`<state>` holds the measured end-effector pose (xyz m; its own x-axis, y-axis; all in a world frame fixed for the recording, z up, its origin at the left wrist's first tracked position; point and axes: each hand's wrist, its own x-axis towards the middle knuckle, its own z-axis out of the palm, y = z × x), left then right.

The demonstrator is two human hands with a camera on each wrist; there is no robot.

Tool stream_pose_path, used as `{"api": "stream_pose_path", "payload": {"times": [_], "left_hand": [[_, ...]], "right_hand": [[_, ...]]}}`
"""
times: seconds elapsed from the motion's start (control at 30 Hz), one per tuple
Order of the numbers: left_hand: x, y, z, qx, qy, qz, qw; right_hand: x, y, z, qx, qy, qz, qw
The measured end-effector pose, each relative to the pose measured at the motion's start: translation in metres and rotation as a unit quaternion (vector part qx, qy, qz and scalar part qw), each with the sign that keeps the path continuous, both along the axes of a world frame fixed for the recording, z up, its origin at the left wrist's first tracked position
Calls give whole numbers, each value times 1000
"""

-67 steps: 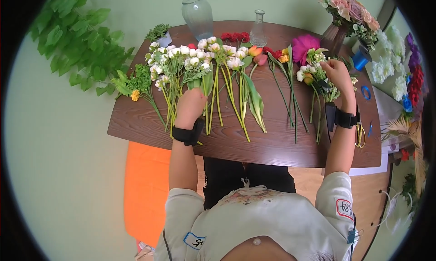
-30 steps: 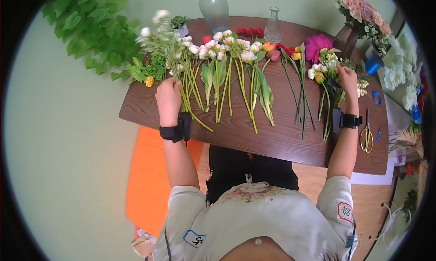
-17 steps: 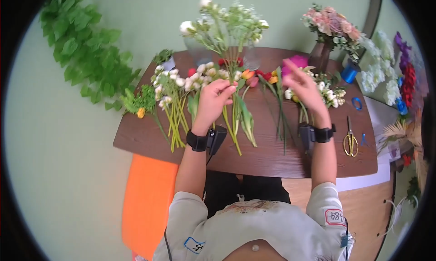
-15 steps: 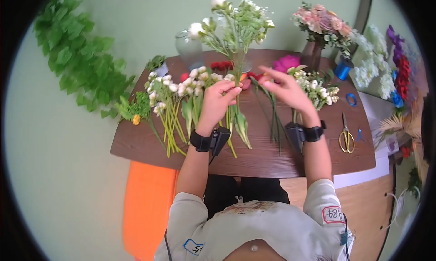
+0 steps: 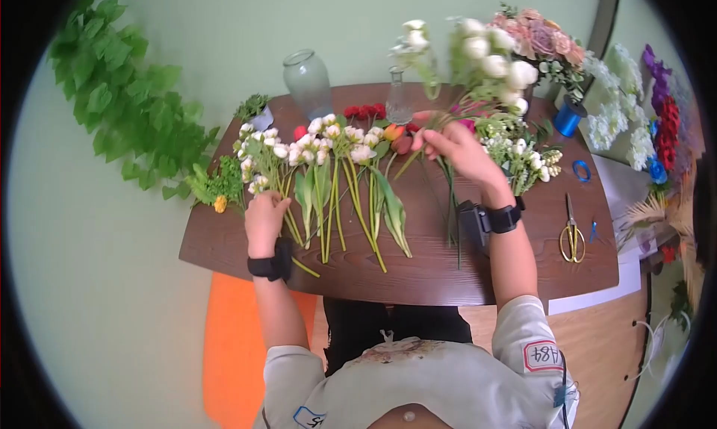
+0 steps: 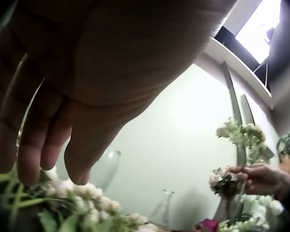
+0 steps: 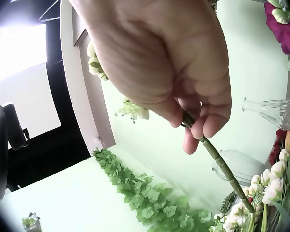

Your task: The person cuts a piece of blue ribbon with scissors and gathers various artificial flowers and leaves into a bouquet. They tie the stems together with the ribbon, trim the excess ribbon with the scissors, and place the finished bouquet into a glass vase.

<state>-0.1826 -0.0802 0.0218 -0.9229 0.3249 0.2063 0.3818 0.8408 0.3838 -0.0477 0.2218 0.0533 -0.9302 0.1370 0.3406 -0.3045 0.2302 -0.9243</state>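
My right hand (image 5: pixel 464 154) pinches the green stem (image 7: pixel 220 164) of a white flower spray between thumb and fingertips. Its round white blooms (image 5: pixel 493 59) are raised toward the back right, blurred in the head view. At the left of the table my left hand (image 5: pixel 263 221) hovers at the stems of a row of white flowers (image 5: pixel 295 153). In the left wrist view the fingers (image 6: pixel 31 154) hang down, loosely bent, close over the leaves and blooms.
A glass vase (image 5: pixel 307 85) and a smaller bottle vase (image 5: pixel 398 100) stand at the back of the wooden table (image 5: pixel 448 283). Tulips (image 5: pixel 396 135) lie mid-table. Gold-handled scissors (image 5: pixel 572 238), a blue ribbon spool (image 5: pixel 567 117) and a vase of pink flowers (image 5: pixel 549 41) are on the right.
The white flower spray has passed from my left hand to my right, after the left picked it up and carried it to the middle. My left hand has gone back to the left-side flowers.
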Motion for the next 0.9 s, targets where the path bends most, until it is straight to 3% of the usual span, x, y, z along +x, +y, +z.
{"api": "stream_pose_path", "payload": {"times": [0.1,0.17,0.33,0.4,0.53,0.73,0.8,0.9], "left_hand": [[-13,-22,-18,-45,-48,53,996],[-30,-29,-41,-52,-79,37,995],[-34,-21,-42,-30,-198,30,979],[-34,-16,-37,-21,-209,32,977],[-44,-9,-39,13,-225,21,974],[-49,-11,-43,49,-160,-6,986],[-43,-15,-38,84,-8,-27,996],[-20,-9,-13,157,13,-27,987]], "right_hand": [[3,3,5,-42,-23,16,999],[4,3,6,-28,-21,0,999],[0,6,2,7,-98,12,995],[-1,5,-2,23,-137,34,990],[-4,6,-12,101,-135,-12,986],[-8,9,-17,74,-100,-59,990],[-10,10,-18,71,-81,-79,991],[-8,5,-9,39,-80,-102,991]]}}
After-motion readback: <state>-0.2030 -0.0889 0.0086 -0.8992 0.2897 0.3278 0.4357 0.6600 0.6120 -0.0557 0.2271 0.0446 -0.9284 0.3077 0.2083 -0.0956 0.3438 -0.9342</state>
